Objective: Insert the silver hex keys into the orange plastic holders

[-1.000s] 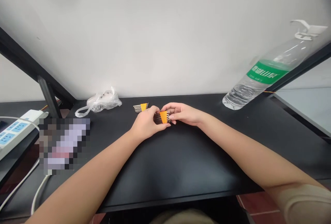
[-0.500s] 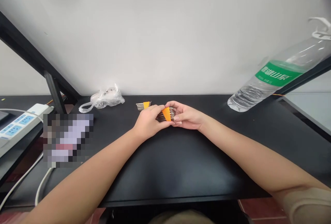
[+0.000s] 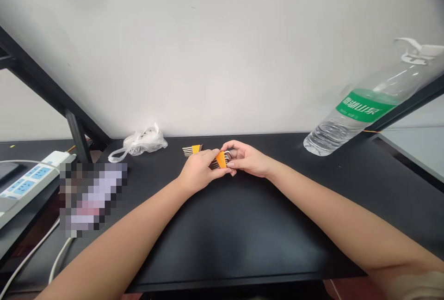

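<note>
- Orange material bands the rod set (image 3: pixel 221 160), a row of metal rods with bent ends, positioned between your hands near the centre of the frame.
- Left hand (image 3: pixel 198 169): palm turned down, fingers bent over the upper side, thumb extended along the lower side. You grip the rod set between thumb and fingers, at its left portion.
- Right hand (image 3: pixel 249 159): fingers curled in an arch around the bent ends, thumb laid against them. You pinch the rod set at its right end.
- Forearms: your left forearm rises from the lower left of the frame, your right from the lower right; they converge at the centre, above the black tabletop (image 3: pixel 222 230).
- Second rod set (image 3: pixel 195 149): also orange-banded, lies on the tabletop just beyond your left hand.
- Plastic bag (image 3: pixel 144 141): left of centre, near the wall.
- Water bottle (image 3: pixel 360 108): right side of the frame, green label, well apart from your hands.
</note>
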Demonstrator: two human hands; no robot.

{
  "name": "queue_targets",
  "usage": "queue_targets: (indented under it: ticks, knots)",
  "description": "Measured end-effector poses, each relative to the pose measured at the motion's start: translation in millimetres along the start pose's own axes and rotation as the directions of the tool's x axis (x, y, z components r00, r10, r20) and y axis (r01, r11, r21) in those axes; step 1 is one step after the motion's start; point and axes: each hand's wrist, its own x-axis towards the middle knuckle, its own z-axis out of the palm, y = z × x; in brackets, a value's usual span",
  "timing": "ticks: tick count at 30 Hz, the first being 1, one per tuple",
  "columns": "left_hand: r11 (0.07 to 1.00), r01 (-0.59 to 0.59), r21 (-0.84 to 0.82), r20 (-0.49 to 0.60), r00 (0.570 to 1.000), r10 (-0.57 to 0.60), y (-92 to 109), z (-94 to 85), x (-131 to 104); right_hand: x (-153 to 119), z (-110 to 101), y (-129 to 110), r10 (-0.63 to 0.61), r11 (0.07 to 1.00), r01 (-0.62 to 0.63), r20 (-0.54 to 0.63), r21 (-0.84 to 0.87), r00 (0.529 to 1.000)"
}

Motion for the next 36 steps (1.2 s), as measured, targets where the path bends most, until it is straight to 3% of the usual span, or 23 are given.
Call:
queue_targets:
  ticks: [7, 13, 18, 23, 36]
  knots:
    - [1.0, 0.002, -0.005, 0.009, 1.0, -0.002, -4.7, 0.6, -0.5, 1.8, 0.6, 3.3, 0.048, 0.999, -0.048, 0.011, -0.016, 0.999]
    - [1.0, -0.015, 0.011, -0.013, 1.0, 0.015, -8.9, 0.8, -4.9, 4.8, 1.4, 6.2, 0.021, 0.97, -0.057, -0.155, -0.235, 0.988]
    - [0.997, -0.042, 0.063, 0.031, 0.999, 0.04, -6.0, 2.8, -9.0, 3.1, 3.5, 4.2, 0.111, 0.932, -0.143, -0.113, -0.334, 0.987]
    - [0.996, -0.054, 0.067, 0.011, 0.999, 0.053, -4.5, 3.6, -11.1, 1.0, 3.6, 0.8, 0.194, 0.939, -0.194, -0.028, -0.283, 0.981]
    - [0.997, -0.031, 0.069, -0.018, 0.999, 0.032, -2.6, 2.8, -10.7, 1.3, -0.5, 1.5, 0.167, 0.962, -0.182, -0.09, -0.201, 0.982]
